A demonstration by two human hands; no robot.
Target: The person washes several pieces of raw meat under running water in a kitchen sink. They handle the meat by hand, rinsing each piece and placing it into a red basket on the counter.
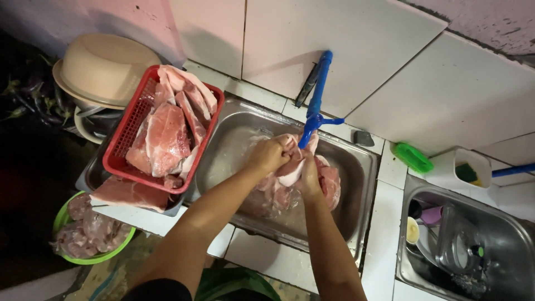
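Note:
Both hands hold a large slab of raw pink meat (pixel 290 173) over a steel sink (pixel 356 184), right under a blue tap (pixel 315 106). My left hand (pixel 268 155) grips the slab's upper left part. My right hand (pixel 309 179) clasps its middle, fingers wrapped over the fatty edge. More meat (pixel 330 187) lies in the sink below the hands. A red plastic basket (pixel 127 134) to the left is piled with several raw meat slabs (pixel 166 136).
A beige bowl (pixel 103 67) sits upside down behind the basket. A green bowl with meat in a bag (pixel 89 229) stands low at left. On the right, a green brush (pixel 413 158), a white soap tub (pixel 467 170) and a second sink with dishes (pixel 462 245).

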